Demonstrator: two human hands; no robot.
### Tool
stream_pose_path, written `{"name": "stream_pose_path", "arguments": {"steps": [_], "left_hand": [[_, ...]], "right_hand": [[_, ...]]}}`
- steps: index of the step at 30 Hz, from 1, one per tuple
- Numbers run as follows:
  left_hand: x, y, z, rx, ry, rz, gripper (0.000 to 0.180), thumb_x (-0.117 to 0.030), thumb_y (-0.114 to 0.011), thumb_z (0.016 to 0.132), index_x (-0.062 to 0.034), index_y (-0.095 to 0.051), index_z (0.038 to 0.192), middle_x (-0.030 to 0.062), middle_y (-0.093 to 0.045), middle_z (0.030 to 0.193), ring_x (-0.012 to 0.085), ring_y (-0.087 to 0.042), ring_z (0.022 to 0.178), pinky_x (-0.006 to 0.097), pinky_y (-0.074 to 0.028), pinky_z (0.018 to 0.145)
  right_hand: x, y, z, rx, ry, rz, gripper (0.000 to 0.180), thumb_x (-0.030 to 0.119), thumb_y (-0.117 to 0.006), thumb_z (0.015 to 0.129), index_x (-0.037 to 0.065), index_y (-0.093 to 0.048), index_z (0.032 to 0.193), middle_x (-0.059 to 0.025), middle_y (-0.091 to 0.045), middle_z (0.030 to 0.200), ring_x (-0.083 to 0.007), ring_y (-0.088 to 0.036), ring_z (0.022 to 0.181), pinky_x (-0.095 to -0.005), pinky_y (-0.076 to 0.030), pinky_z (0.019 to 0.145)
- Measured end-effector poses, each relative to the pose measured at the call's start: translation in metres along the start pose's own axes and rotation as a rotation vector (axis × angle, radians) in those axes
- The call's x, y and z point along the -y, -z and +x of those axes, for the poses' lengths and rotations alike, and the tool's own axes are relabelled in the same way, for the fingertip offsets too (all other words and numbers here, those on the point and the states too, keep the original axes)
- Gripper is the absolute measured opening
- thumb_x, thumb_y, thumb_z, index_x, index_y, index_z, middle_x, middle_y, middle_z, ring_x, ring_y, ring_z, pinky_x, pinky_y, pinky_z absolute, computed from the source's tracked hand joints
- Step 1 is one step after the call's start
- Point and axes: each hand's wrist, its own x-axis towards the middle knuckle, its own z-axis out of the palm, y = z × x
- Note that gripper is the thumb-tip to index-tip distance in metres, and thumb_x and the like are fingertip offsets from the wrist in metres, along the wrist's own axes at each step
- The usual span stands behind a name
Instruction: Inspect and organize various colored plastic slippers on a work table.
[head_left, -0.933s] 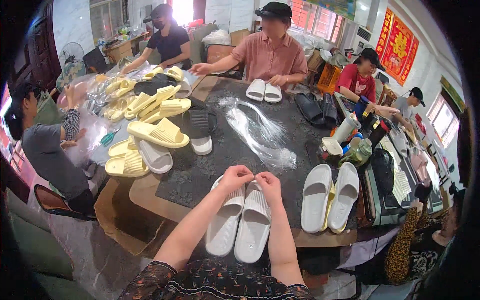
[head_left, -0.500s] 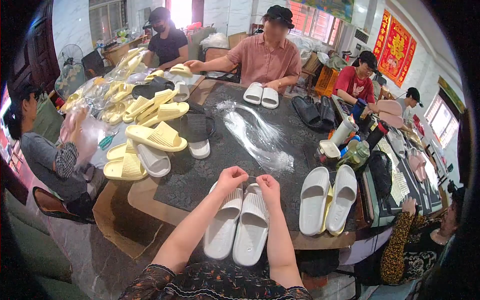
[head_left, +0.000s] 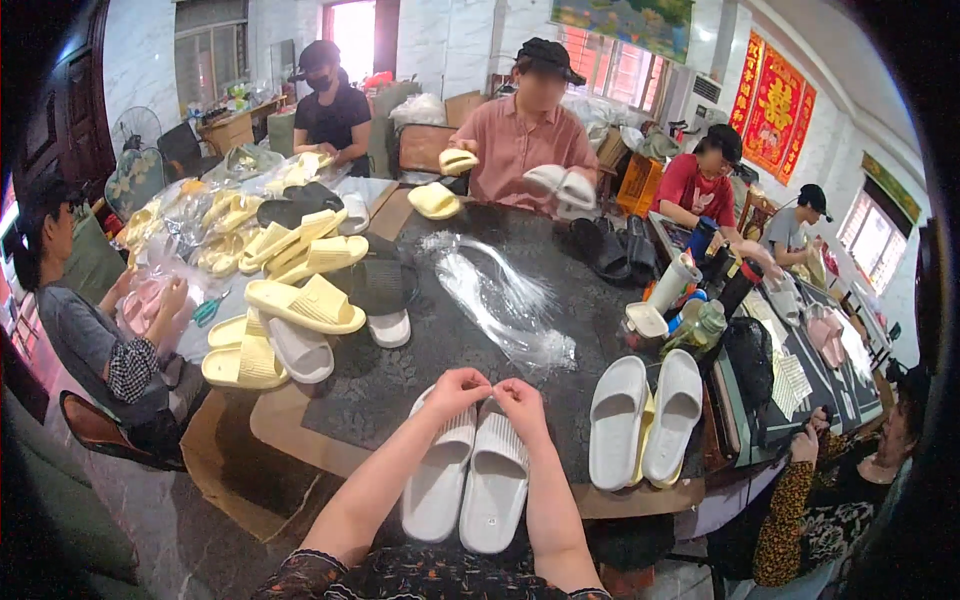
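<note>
A pair of light grey-white slippers, the left one point(head_left: 432, 492) and the right one point(head_left: 494, 500), stands side by side at the near table edge, toes away from me. Over their toe ends my left hand point(head_left: 458, 392) and my right hand point(head_left: 520, 405) are closed in pinches, fingertips almost meeting. A thin strand, hard to see now, runs between them. Beyond my hands, a bundle of clear plastic strands point(head_left: 488, 290) is spread on the dark table mat point(head_left: 440, 345).
Yellow slippers point(head_left: 308, 302) pile up at the left, some in clear bags. To the right, white slippers point(head_left: 618, 422) rest over yellow ones. Bottles point(head_left: 672, 283) and black slippers point(head_left: 605, 250) stand farther back. Opposite, a co-worker point(head_left: 530, 140) handles slippers; other people sit around.
My fingertips have drawn closer together above the slippers. The co-worker opposite has lifted the white pair off the table, and a yellow slipper now lies beside them. The view has shifted slightly.
</note>
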Motion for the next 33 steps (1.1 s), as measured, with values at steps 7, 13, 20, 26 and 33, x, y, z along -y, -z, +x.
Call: {"name": "stream_pose_path", "arguments": {"steps": [7, 13, 20, 26, 33], "left_hand": [[0.001, 0.007, 0.007, -0.029, -0.004, -0.017, 0.015, -0.013, -0.070, 0.077, -0.0023, -0.066, 0.087, 0.0031, -0.066, 0.078, 0.0081, -0.060, 0.071, 0.024, -0.048, 0.064], [-0.006, 0.006, 0.004, -0.037, -0.017, 0.004, 0.012, -0.012, -0.069, 0.079, -0.0028, -0.065, 0.085, 0.0011, -0.065, 0.079, 0.0069, -0.059, 0.073, 0.022, -0.047, 0.067], [0.000, 0.003, 0.005, 0.028, -0.046, 0.070, 0.013, -0.012, -0.070, 0.077, -0.0025, -0.065, 0.084, 0.0020, -0.066, 0.076, 0.0081, -0.059, 0.069, 0.024, -0.048, 0.064], [-0.005, 0.004, 0.003, 0.016, -0.017, -0.036, 0.011, -0.010, -0.069, 0.079, -0.0020, -0.064, 0.084, 0.0007, -0.064, 0.078, 0.0063, -0.057, 0.071, 0.022, -0.047, 0.066], [-0.006, 0.006, 0.002, -0.073, -0.026, 0.039, 0.011, -0.011, -0.069, 0.078, -0.0032, -0.065, 0.085, -0.0001, -0.064, 0.078, 0.0061, -0.057, 0.071, 0.022, -0.047, 0.066]], "right_hand": [[0.006, 0.000, 0.003, -0.023, 0.048, 0.108, 0.010, 0.012, -0.064, 0.085, 0.002, -0.064, 0.084, 0.0049, -0.058, 0.071, -0.0022, -0.048, 0.063, -0.0190, -0.039, 0.058], [0.002, 0.000, 0.006, -0.115, 0.056, 0.139, 0.011, 0.013, -0.064, 0.085, 0.002, -0.064, 0.086, 0.0044, -0.059, 0.071, -0.0022, -0.049, 0.064, -0.0189, -0.040, 0.059], [0.004, -0.001, 0.003, 0.009, 0.038, 0.063, 0.010, 0.012, -0.064, 0.085, 0.002, -0.063, 0.085, 0.0046, -0.058, 0.072, -0.0021, -0.049, 0.064, -0.0189, -0.040, 0.059], [0.001, 0.001, 0.004, 0.008, 0.028, 0.093, 0.010, 0.012, -0.064, 0.084, 0.002, -0.063, 0.085, 0.0047, -0.058, 0.072, -0.0016, -0.048, 0.064, -0.0187, -0.039, 0.058], [-0.001, 0.000, 0.005, -0.081, 0.053, 0.163, 0.011, 0.014, -0.064, 0.086, 0.003, -0.062, 0.085, 0.0054, -0.057, 0.071, -0.0013, -0.048, 0.064, -0.0185, -0.038, 0.058]]}}
